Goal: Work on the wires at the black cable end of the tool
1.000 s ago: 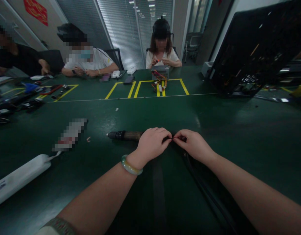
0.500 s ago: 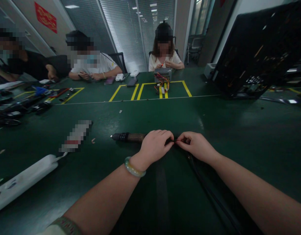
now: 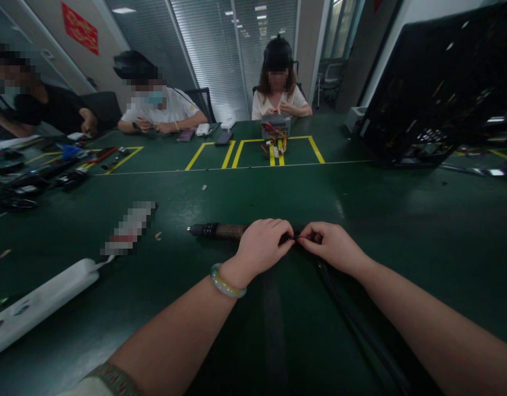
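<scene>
In front of me an electric screwdriver (image 3: 228, 231) lies on the green table, its dark nose and metal tip to the left. My left hand (image 3: 265, 242) rests over the rear of its body, with thumb and fingertips pinched together at its back end. My right hand (image 3: 330, 242) meets it there, thumb and index finger closed almost against the left fingertips. Whatever is pinched between them is very small and dark, and I cannot make it out. From under my right hand a black cable (image 3: 348, 313) runs down toward the table's near edge.
At the left lie a white power strip (image 3: 42, 305) and a blurred-out flat object (image 3: 129, 228). A black computer case (image 3: 426, 93) stands at the right. Across the table, people sit behind a power supply with coloured wires (image 3: 276, 129). Tools and cables (image 3: 34, 176) crowd the far left.
The view has shifted very slightly. Both my hands keep the same pinch at the screwdriver's rear end. The person across the table has moved their hands a little.
</scene>
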Available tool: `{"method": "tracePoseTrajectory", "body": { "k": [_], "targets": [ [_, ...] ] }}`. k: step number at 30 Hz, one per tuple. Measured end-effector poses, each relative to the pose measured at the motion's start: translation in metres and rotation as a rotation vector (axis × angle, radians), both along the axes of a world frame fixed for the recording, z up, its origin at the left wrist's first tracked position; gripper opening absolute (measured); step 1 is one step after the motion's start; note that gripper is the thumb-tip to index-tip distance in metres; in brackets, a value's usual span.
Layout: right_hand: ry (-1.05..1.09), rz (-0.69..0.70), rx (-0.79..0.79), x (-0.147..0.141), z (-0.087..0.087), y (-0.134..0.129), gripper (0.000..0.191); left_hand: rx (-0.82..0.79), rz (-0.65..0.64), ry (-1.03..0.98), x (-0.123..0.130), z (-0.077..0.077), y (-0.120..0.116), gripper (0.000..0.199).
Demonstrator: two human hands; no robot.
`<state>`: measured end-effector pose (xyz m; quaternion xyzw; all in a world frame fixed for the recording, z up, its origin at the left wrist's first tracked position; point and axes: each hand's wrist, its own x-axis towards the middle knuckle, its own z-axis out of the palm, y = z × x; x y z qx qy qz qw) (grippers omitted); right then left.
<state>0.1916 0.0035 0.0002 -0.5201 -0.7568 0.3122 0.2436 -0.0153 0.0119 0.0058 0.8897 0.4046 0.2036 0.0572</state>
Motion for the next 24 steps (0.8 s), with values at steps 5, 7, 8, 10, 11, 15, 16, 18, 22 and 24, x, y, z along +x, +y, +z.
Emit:
{"method": "tracePoseTrajectory", "body": {
  "k": [5, 7, 8, 10, 11, 15, 16, 18, 22, 24],
  "targets": [
    [-0.007, 0.001, -0.004, -0.0007, 0.0020, -0.0007, 0.012, 0.001, -0.024, 0.009, -0.0005, 0.0010, 0.0005, 0.007],
    [-0.003, -0.002, -0.017, -0.0008, 0.0019, -0.0008, 0.013, -0.002, -0.024, 0.011, -0.0005, 0.0007, 0.0007, 0.010],
    [0.000, -0.006, -0.022, -0.0008, 0.0017, -0.0007, 0.013, -0.004, -0.016, 0.008, -0.0005, 0.0004, 0.0007, 0.013],
    [0.006, -0.012, -0.022, -0.0009, 0.0015, -0.0006, 0.013, -0.008, 0.007, -0.001, -0.0004, -0.0004, 0.0008, 0.019],
    [0.008, -0.012, -0.019, -0.0010, 0.0015, -0.0005, 0.013, -0.010, 0.018, -0.004, -0.0004, -0.0008, 0.0008, 0.021],
    [0.014, -0.006, -0.007, -0.0008, 0.0009, 0.0002, 0.014, -0.006, 0.007, 0.000, -0.0006, -0.0016, 0.0013, 0.014],
    [0.014, -0.007, -0.006, -0.0006, 0.0005, 0.0004, 0.014, -0.005, -0.001, -0.002, -0.0007, -0.0017, 0.0015, 0.012],
    [0.016, -0.011, -0.004, -0.0003, -0.0004, 0.0007, 0.014, -0.004, -0.014, -0.011, -0.0007, -0.0017, 0.0019, 0.010],
    [0.024, -0.017, -0.014, -0.0002, 0.0000, 0.0001, 0.014, -0.003, -0.034, -0.025, -0.0006, -0.0013, 0.0019, 0.011],
    [0.027, -0.021, -0.024, -0.0006, 0.0013, -0.0005, 0.015, 0.001, -0.033, -0.026, -0.0005, -0.0010, 0.0016, 0.012]
  ]
}}
